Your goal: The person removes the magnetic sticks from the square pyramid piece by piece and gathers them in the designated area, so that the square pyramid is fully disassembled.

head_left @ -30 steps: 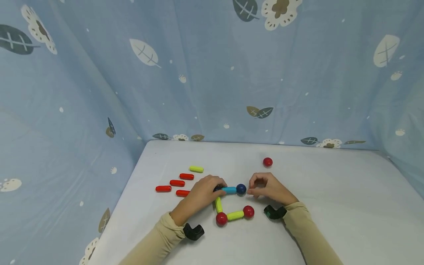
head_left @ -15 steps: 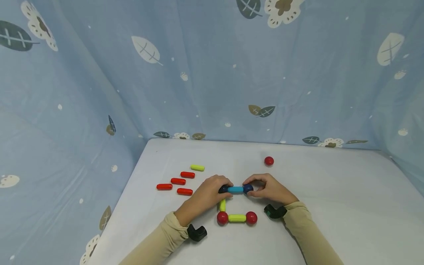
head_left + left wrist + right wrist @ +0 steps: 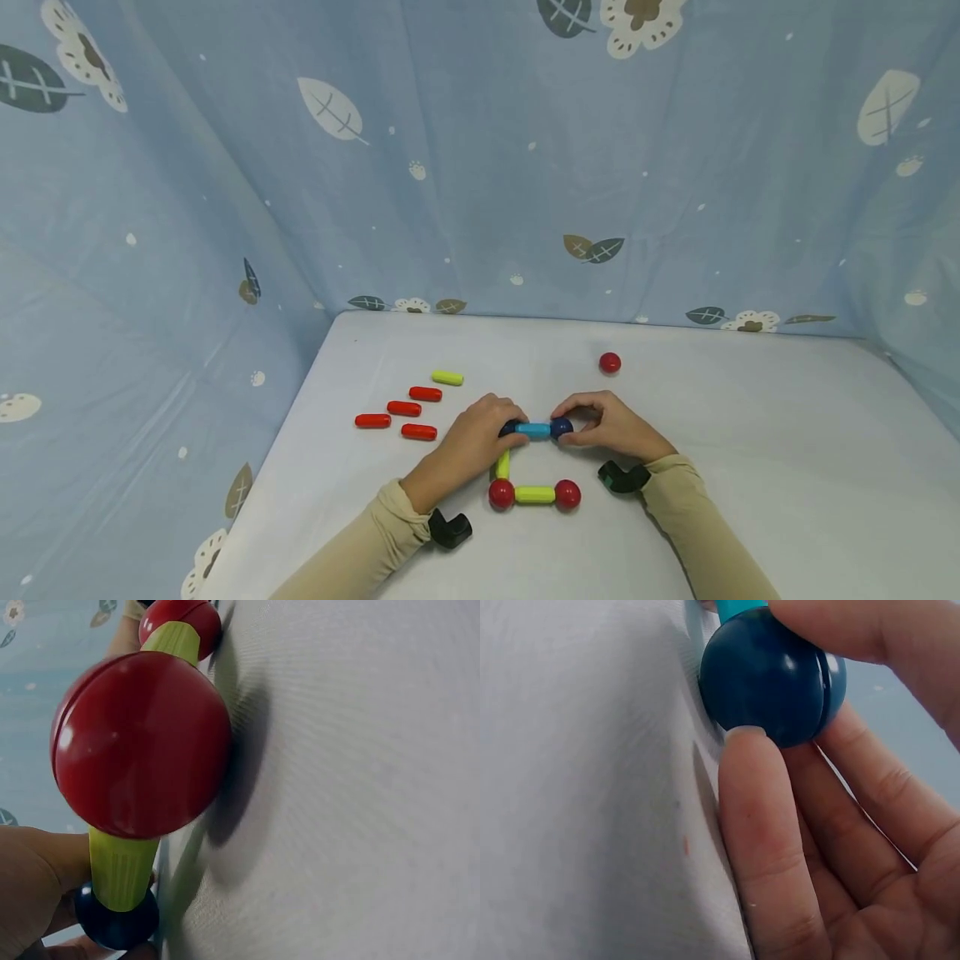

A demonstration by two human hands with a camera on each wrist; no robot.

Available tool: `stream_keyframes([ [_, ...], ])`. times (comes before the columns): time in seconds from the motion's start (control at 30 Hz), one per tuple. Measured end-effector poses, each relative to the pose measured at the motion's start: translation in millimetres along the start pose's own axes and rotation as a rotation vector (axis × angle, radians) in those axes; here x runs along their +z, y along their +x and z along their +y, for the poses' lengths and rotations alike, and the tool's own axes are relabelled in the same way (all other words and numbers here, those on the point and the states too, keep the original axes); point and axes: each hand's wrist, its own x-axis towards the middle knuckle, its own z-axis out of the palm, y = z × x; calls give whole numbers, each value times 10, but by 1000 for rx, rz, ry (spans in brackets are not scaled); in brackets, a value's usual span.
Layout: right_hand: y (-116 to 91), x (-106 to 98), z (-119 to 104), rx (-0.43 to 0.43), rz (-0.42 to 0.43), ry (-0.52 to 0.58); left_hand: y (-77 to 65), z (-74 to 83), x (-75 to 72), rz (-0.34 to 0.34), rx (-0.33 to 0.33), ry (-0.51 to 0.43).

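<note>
My left hand (image 3: 472, 433) grips a dark blue ball (image 3: 112, 930), partly covered by its fingers. A light blue rod (image 3: 533, 430) runs from that ball to a second dark blue ball (image 3: 769, 682), which my right hand (image 3: 615, 427) pinches between thumb and fingers. From the left blue ball a yellow-green rod (image 3: 502, 465) leads toward the person, down to a red ball (image 3: 142, 742). Another yellow-green rod (image 3: 535, 495) joins this one to a second red ball (image 3: 567, 495) at its right. Together the parts form three sides of a square.
Several loose red rods (image 3: 404, 408) lie left of the left hand, and a loose yellow-green rod (image 3: 447, 377) lies behind them. Beyond the right hand sits a single red ball (image 3: 610, 362). The white table (image 3: 750, 433) ends at a patterned blue curtain (image 3: 480, 167).
My right hand has closed on the right dark blue ball, from which it stood apart. The left hand has shifted slightly right, and the joined rods and balls have swung into a squarer shape.
</note>
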Motion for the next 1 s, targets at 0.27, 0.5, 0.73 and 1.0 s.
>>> stream_keyframes([
  [0.27, -11, -45, 35, 26, 45, -21, -18, -5, -43, -17, -28, -22],
  [0.5, -159, -278, 109, 31, 254, -46, -32, -2, -48, -12, -21, -39],
  [0.73, -388, -586, 241, 137, 526, -10, -27, -14, -21, -5, -14, -38],
  [1.0, -406, -634, 286, 196, 596, -36, -24, -25, 2, -3, -22, -26],
])
